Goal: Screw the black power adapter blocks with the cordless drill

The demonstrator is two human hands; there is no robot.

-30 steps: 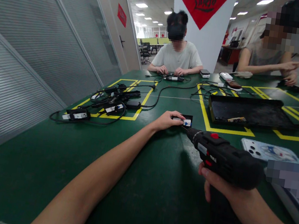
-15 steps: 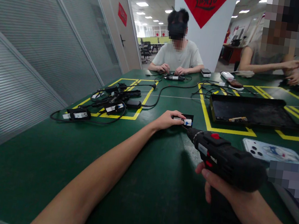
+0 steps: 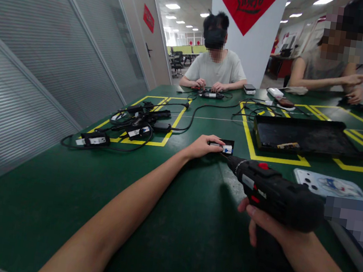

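We look from head height over the desk (image 3: 162, 223), facing forward and down; our left hand (image 3: 203, 147) and right hand (image 3: 279, 231) are close before us, and the wide view runs past the desk's far side to a pillar (image 3: 256, 56).

blk/red drill (image 3: 281, 197); grn table (image 3: 171, 229)

Left hand (image 3: 203, 147) holding a small black-and-white part (image 3: 228, 149), right hand (image 3: 285, 230) gripping a power drill (image 3: 278, 192), cabled black adapters (image 3: 140, 131) left of the left hand
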